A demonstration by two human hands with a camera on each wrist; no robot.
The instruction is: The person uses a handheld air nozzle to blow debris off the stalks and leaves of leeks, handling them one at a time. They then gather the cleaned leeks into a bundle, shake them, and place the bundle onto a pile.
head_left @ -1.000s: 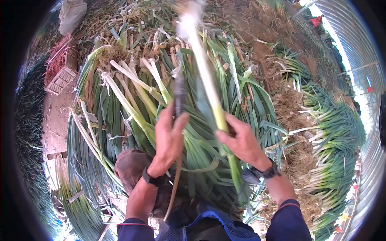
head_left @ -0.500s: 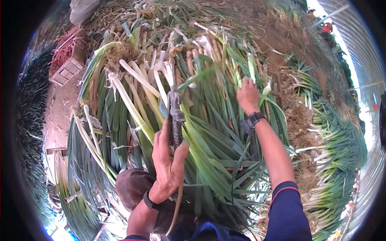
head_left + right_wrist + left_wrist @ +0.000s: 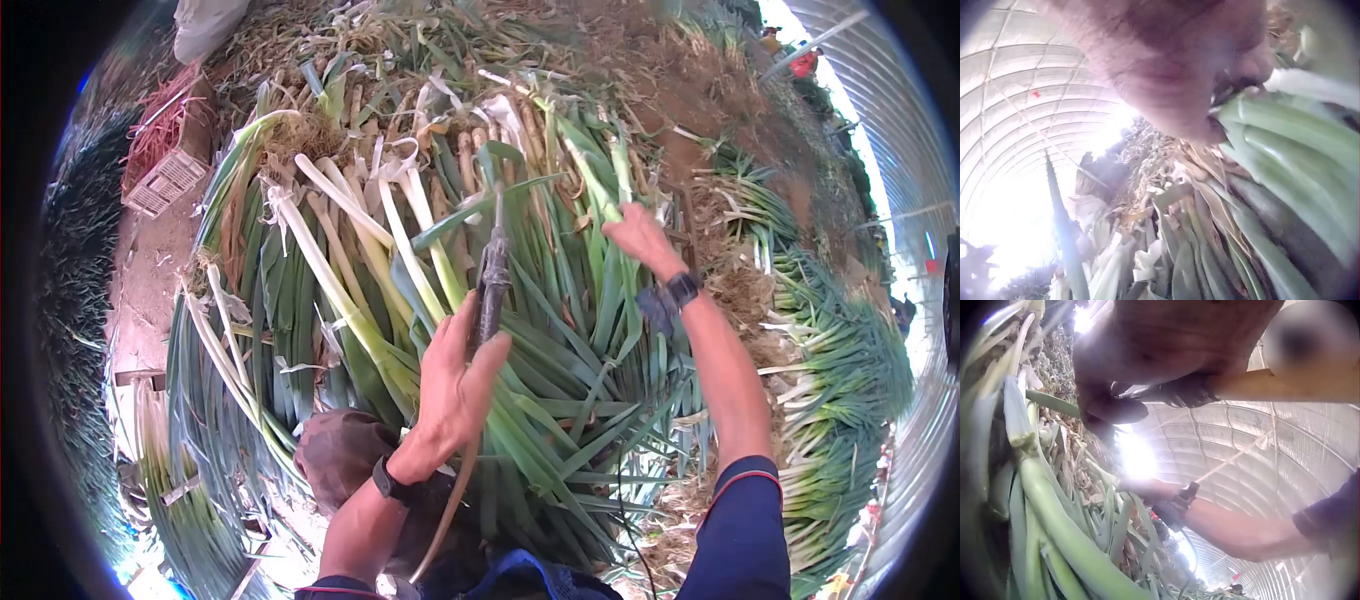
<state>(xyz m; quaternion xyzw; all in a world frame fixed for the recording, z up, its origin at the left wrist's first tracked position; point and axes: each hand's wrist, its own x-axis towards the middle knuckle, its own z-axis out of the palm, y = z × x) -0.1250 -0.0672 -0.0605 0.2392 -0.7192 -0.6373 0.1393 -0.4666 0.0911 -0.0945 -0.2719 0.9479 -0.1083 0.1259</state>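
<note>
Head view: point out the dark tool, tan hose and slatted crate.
Dark tool (image 3: 493, 278): head view, on its body.
Tan hose (image 3: 456, 498): head view, on its visible stretch.
Slatted crate (image 3: 166, 182): head view, on its pale side.

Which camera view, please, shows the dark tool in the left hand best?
The head view: it shows the dark tool from tip to hose, partly covered by the left hand. The left wrist view shows only part of it; I cannot find it in the right wrist view.
</note>
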